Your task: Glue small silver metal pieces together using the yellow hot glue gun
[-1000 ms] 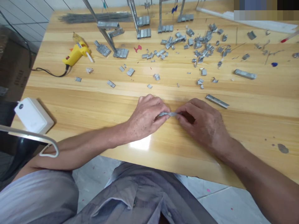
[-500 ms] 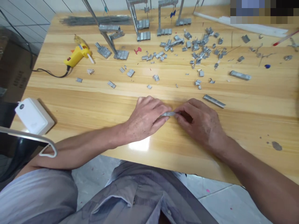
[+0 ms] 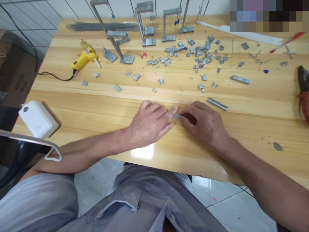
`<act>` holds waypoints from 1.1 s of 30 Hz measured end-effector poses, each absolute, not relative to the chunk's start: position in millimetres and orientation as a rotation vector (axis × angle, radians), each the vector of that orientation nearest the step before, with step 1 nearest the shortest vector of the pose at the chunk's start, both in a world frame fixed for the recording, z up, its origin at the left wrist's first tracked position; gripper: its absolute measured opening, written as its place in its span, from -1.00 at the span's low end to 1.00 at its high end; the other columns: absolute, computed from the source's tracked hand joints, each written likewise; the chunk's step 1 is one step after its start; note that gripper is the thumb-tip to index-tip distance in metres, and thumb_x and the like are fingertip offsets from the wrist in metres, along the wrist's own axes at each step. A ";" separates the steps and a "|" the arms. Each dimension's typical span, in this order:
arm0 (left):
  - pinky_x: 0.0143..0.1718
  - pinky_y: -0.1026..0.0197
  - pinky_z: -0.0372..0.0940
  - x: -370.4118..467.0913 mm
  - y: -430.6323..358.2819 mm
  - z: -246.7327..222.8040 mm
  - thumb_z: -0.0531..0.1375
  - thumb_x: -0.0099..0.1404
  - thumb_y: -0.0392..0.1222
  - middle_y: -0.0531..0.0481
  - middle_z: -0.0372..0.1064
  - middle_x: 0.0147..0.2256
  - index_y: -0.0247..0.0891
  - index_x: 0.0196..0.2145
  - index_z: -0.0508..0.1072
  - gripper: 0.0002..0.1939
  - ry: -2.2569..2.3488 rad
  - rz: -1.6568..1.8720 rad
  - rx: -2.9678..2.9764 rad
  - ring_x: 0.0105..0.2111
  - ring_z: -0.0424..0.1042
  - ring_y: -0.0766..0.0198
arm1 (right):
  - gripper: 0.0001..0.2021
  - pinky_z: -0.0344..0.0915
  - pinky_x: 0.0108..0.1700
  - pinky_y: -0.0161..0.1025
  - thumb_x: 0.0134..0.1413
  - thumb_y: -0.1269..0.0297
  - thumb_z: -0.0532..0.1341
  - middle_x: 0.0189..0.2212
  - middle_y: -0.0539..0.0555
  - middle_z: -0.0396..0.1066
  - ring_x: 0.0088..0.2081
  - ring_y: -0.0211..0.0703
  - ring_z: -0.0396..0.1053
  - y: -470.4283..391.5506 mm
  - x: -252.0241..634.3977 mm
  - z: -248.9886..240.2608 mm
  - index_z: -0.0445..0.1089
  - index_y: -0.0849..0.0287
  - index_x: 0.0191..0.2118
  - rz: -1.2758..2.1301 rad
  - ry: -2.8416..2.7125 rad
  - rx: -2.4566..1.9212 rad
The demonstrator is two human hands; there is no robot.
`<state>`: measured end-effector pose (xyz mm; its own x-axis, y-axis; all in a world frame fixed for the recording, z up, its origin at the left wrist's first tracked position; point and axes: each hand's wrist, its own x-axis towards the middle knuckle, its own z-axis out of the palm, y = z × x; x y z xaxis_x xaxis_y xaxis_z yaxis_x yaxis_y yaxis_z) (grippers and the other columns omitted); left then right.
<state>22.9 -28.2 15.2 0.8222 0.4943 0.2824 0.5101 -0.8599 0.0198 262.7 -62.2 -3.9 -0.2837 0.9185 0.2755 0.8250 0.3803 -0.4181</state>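
A thin grey metal strip (image 3: pixel 177 116) lies low over the wooden table in front of me. My right hand (image 3: pixel 206 124) pinches its right end between thumb and fingertips. At the strip's left end is my left hand (image 3: pixel 151 124), index finger stretched out and thumb held apart from it. The index finger partly covers that end, so I cannot tell whether it touches. Just beyond my right hand lies a grey folded metal bar (image 3: pixel 217 104), with a second similar bar (image 3: pixel 241 79) farther off.
Many small grey metal pieces (image 3: pixel 205 58) are scattered across the table's far half. Metal stands (image 3: pixel 127 59) rise at the back. A yellow glue gun (image 3: pixel 83 60) with a cord and a white box (image 3: pixel 38 119) are on the left. Pliers (image 3: pixel 304 93) lie at the right edge, near a red pen (image 3: pixel 287 42).
My left thumb and index finger have parted from their pinch on the strip, the index finger now stretched out. The right hand keeps its pinch. The view has shifted slightly, bringing the pliers into sight.
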 end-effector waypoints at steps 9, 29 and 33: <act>-0.03 -0.06 0.18 26.3 -34.8 16.3 0.19 0.57 -0.07 -0.17 0.58 -0.02 -0.25 0.17 0.50 -0.67 -0.795 -0.214 -2.962 -0.03 0.43 -0.01 | -0.87 0.36 -0.22 -0.14 0.30 0.29 0.23 -0.29 0.13 0.55 -0.24 -0.02 0.50 -61.5 263.2 -5.4 0.55 0.09 -0.19 0.240 -2.178 -1.500; -0.07 -0.03 0.17 25.7 -20.5 1.2 0.22 0.54 0.00 -0.14 0.56 -0.06 -0.26 0.14 0.49 -0.64 -0.903 -0.597 -2.961 -0.07 0.40 0.01 | -0.80 0.31 -0.26 -0.17 0.20 0.34 0.22 -0.33 0.10 0.54 -0.35 -0.09 0.43 -61.3 269.6 -2.4 0.56 0.14 -0.12 0.321 -2.124 -1.511; -0.12 -0.01 0.13 33.8 -19.1 -0.4 0.20 0.55 -0.07 -0.10 0.53 -0.16 -0.23 -0.07 0.55 -0.79 -0.991 -0.602 -2.975 -0.14 0.38 0.05 | -0.82 0.29 -0.28 -0.17 0.19 0.34 0.23 -0.37 0.08 0.52 -0.37 -0.10 0.42 -59.9 270.5 -1.6 0.57 0.13 -0.15 0.343 -2.123 -1.535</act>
